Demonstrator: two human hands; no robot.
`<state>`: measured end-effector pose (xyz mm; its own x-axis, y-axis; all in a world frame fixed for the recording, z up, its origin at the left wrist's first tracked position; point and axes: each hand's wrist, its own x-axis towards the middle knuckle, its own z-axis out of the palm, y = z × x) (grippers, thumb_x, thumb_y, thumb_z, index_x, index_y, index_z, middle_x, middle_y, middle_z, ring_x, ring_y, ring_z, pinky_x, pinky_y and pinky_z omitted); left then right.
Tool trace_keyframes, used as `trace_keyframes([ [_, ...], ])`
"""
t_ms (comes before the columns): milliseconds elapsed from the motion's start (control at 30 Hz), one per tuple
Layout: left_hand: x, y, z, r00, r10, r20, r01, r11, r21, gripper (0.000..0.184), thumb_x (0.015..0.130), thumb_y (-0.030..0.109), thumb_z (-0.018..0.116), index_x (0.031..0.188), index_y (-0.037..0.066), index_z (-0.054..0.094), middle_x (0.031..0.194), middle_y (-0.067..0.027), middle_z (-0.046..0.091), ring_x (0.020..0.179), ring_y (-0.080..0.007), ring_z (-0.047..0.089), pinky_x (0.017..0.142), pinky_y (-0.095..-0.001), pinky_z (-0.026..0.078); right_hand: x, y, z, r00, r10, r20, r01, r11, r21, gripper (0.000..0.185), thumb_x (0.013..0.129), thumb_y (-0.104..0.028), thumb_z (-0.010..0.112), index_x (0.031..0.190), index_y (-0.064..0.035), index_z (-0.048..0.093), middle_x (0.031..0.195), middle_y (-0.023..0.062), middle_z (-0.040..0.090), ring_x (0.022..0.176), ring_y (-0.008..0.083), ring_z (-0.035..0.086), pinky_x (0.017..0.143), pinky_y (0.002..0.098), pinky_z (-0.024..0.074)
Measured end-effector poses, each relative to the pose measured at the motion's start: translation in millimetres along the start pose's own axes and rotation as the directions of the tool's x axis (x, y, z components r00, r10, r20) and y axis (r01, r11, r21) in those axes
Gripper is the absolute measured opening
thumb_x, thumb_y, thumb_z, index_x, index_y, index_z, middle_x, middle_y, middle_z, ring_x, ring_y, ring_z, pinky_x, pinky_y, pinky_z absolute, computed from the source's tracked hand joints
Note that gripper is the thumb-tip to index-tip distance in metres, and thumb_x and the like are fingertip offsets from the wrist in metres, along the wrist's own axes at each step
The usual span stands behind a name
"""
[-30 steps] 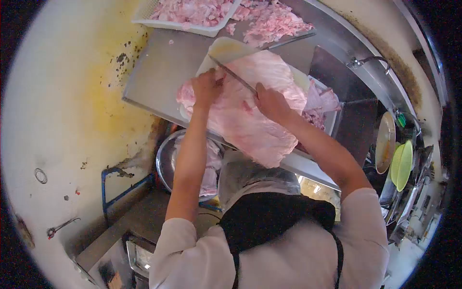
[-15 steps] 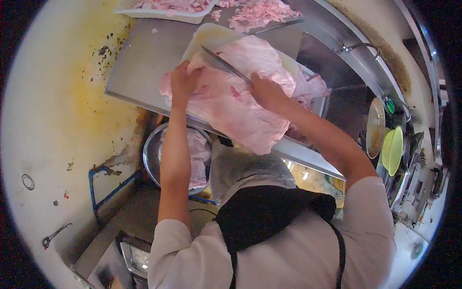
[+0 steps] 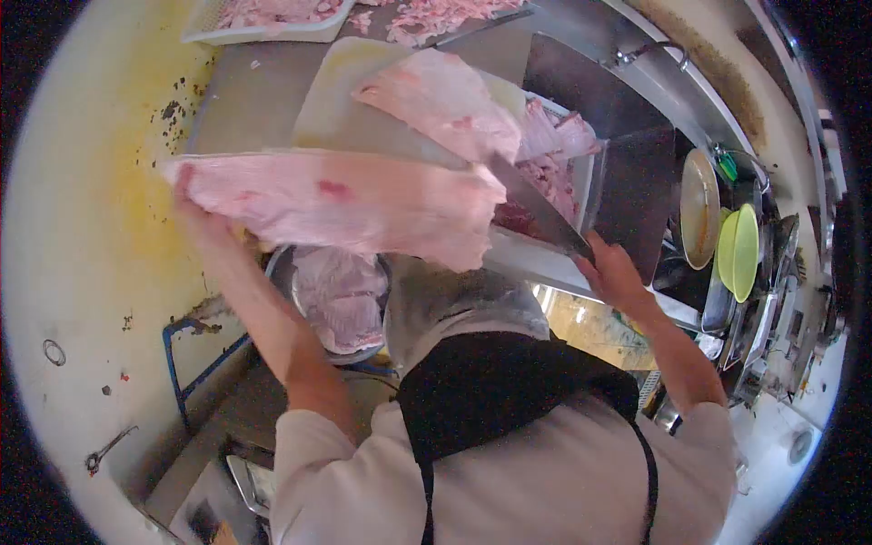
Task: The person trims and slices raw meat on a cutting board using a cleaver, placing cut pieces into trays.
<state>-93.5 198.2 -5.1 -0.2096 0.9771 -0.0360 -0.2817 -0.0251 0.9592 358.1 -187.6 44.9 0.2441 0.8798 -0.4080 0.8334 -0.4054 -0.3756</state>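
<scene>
A long pink slab of meat is lifted at its left end by my left hand, whose fingers are partly hidden behind it. The slab's right end lies near the board's front edge. My right hand is closed around the handle of a large knife, its blade pointing up and left toward the meat. A second meat piece rests on the pale cutting board, apart from the slab along most of its length.
A metal bowl with meat pieces stands below the counter's front edge. Right of the board is a white tray with meat. A white basket and loose trimmings are at the back. A tap and green bowls are right.
The meat has parted into two pieces. My left hand has swung one piece left and toward me. My right hand has moved right and nearer with the knife. The view has shifted.
</scene>
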Motion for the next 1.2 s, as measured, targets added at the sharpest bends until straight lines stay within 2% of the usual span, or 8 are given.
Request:
trace_keyframes([
  [33, -6.1, 46.4, 25.0, 0.938, -0.303, -0.168, 0.271, 0.943, -0.193, 0.045, 0.085, 0.016, 0.066, 0.124, -0.002, 0.054, 0.12, -0.0165, 0.061, 0.113, -0.0309, 0.058, 0.098, -0.0499, 0.047, 5.6, -8.8, 6.1, 0.998, -0.027, -0.057, 0.029, 0.999, 0.042, 0.036, 0.093, -0.025, 0.059, 0.119, -0.0016, 0.048, 0.081, 0.0264, 0.065, 0.077, 0.0461, 0.065, 0.07, 0.0545, 0.0512],
  [533, 72.2, 87.3, 33.7, 0.989, 0.096, 0.111, -0.098, 0.995, 0.013, 0.035, 0.088, 0.007, 0.063, 0.12, -0.006, 0.057, 0.113, -0.016, 0.063, 0.105, -0.0279, 0.062, 0.089, -0.0417, 0.052, 132.4, -118.3, 61.0, 0.996, -0.088, -0.023, 0.09, 0.989, 0.121, 0.032, 0.095, -0.029, 0.053, 0.11, -0.0007, 0.048, 0.086, 0.0261, 0.064, 0.086, 0.0466, 0.062, 0.076, 0.0563, 0.0472],
  [667, 98.2, 111.5, 53.4, 0.99, 0.057, 0.129, -0.057, 0.998, -0.007, 0.03, 0.089, 0.006, 0.062, 0.116, -0.006, 0.058, 0.112, -0.0154, 0.063, 0.104, -0.0271, 0.062, 0.088, -0.0421, 0.053, 42.6, -76.0, 62.1, 0.988, -0.143, -0.056, 0.152, 0.957, 0.247, 0.032, 0.095, -0.024, 0.054, 0.115, -0.0015, 0.043, 0.085, 0.0259, 0.065, 0.083, 0.0459, 0.064, 0.073, 0.0572, 0.0485],
  [833, 122.7, 151.0, 104.3, 0.953, 0.257, 0.159, -0.262, 0.965, 0.015, 0.027, 0.087, 0.013, 0.067, 0.109, -0.003, 0.063, 0.102, -0.0133, 0.066, 0.09, -0.0247, 0.066, 0.076, -0.0379, 0.055, -20.7, -45.2, 56.6, 0.959, 0.164, 0.232, -0.177, 0.984, 0.035, 0.036, 0.094, -0.025, 0.057, 0.118, -0.001, 0.045, 0.091, 0.0264, 0.065, 0.088, 0.0468, 0.063, 0.076, 0.0548, 0.0488],
  [933, 111.2, 140.9, 148.5, 0.814, 0.515, 0.267, -0.578, 0.675, 0.459, 0.03, 0.084, 0.02, 0.072, 0.106, 0.001, 0.067, 0.091, -0.0077, 0.069, 0.081, -0.0216, 0.067, 0.067, -0.0337, 0.052, -37.9, -20.3, 72.8, 0.991, 0.061, 0.122, -0.085, 0.976, 0.202, 0.033, 0.094, -0.025, 0.059, 0.113, -0.001, 0.048, 0.088, 0.0257, 0.065, 0.087, 0.0459, 0.063, 0.075, 0.0532, 0.0485],
  [1033, 83.5, 94.1, 176.5, 0.78, 0.453, 0.433, -0.625, 0.51, 0.591, 0.036, 0.079, 0.03, 0.077, 0.101, 0.002, 0.069, 0.084, -0.0071, 0.07, 0.079, -0.0197, 0.067, 0.065, -0.0336, 0.05, -50.3, -9.5, 82.8, 0.997, 0.075, 0.024, -0.078, 0.923, 0.378, 0.032, 0.093, -0.027, 0.061, 0.109, -0.0005, 0.051, 0.087, 0.0254, 0.065, 0.085, 0.0455, 0.063, 0.073, 0.0506, 0.0485],
  [1100, 96.5, 30.8, 174.1, 0.672, 0.44, 0.596, -0.718, 0.192, 0.669, 0.043, 0.077, 0.035, 0.077, 0.103, 0.002, 0.068, 0.083, -0.0137, 0.071, 0.077, -0.022, 0.068, 0.067, -0.0364, 0.052, -56.6, -3.7, 94.1, 0.986, 0.163, -0.028, -0.129, 0.861, 0.493, 0.032, 0.093, -0.028, 0.062, 0.107, -0.0003, 0.053, 0.085, 0.0249, 0.065, 0.082, 0.0461, 0.063, 0.07, 0.0487, 0.0483],
  [1200, 50.5, -93.5, 163.3, 0.517, 0.22, 0.827, -0.852, 0.038, 0.522, 0.059, 0.077, 0.039, 0.075, 0.122, 0.006, 0.056, 0.111, -0.016, 0.06, 0.105, -0.0267, 0.055, 0.089, -0.0422, 0.041, -63.7, 3.6, 100.9, 0.944, 0.313, -0.106, -0.201, 0.799, 0.567, 0.033, 0.093, -0.027, 0.063, 0.108, -0.0003, 0.052, 0.078, 0.0224, 0.064, 0.073, 0.042, 0.063, 0.067, 0.0458, 0.0487],
])
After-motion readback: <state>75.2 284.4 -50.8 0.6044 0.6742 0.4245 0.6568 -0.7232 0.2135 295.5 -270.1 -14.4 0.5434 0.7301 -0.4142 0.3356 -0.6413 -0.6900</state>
